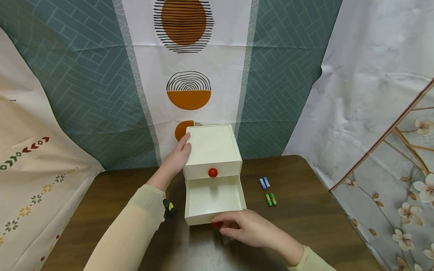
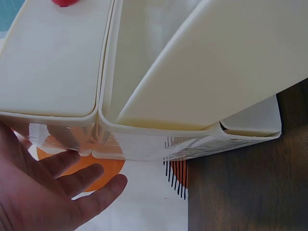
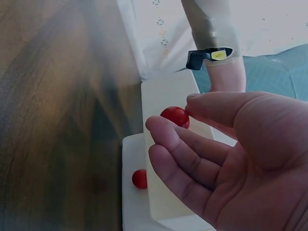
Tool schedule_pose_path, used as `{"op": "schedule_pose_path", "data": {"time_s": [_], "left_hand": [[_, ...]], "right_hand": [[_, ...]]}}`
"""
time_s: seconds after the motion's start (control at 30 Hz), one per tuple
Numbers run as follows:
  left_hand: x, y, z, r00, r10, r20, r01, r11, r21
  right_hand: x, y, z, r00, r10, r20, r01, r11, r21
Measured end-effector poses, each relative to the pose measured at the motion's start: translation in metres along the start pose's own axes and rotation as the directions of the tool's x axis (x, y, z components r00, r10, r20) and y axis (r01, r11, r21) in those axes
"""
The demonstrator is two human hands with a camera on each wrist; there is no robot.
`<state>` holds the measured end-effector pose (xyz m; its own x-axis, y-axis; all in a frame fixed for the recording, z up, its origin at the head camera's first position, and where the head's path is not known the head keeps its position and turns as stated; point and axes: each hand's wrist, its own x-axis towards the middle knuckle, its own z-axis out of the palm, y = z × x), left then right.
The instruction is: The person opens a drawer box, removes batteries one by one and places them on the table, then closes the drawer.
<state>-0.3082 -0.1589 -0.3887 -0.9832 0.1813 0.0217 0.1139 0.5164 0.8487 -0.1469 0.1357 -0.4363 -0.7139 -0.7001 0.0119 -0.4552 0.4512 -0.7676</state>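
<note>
A white drawer cabinet [image 1: 213, 145] with red knobs stands on the table, a lower drawer [image 1: 215, 195] pulled well out under the closed top one. My left hand [image 1: 179, 152] lies along the cabinet's upper left side, thumb near the top edge. In the left wrist view its fingers [image 2: 79, 178] are spread loosely beside the side wall. At the front of the pulled-out drawer, my right hand [image 1: 249, 227] pinches its red knob [image 3: 175, 117] between thumb and finger, the other fingers bent. The drawer's inside shows white and bare.
Right of the cabinet lie two blue-and-white batteries [image 1: 265, 183] and two green batteries [image 1: 271, 200] on the dark wooden table [image 1: 305, 226]. Another red knob [image 3: 139, 179] shows on a closed drawer below. A patterned cloth [image 1: 196, 56] hangs close behind the cabinet.
</note>
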Motion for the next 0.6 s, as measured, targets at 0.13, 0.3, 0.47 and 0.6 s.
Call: {"op": "schedule_pose_path", "data": {"time_s": [0.13,0.3,0.47,0.6], "left_hand": [[0.0002,0.001,-0.0001,1.0,0.005,-0.002,-0.005,1.0,-0.002],[-0.0005,0.0013,-0.0004,1.0,0.009,-0.003,-0.009,1.0,-0.003],[-0.0011,0.0019,-0.0007,1.0,0.012,-0.005,-0.012,1.0,-0.008],[-0.0009,0.0019,0.0,1.0,0.006,-0.004,-0.006,1.0,-0.003]], "right_hand": [[0.0014,0.0019,0.0022,1.0,0.005,-0.003,-0.005,1.0,0.011],[0.0026,0.0048,0.0055,1.0,0.025,-0.001,-0.025,0.999,0.047],[0.0033,0.0068,0.0088,1.0,0.029,-0.001,-0.029,0.998,0.047],[0.0048,0.0087,0.0104,1.0,0.02,0.001,-0.02,0.999,0.033]]}}
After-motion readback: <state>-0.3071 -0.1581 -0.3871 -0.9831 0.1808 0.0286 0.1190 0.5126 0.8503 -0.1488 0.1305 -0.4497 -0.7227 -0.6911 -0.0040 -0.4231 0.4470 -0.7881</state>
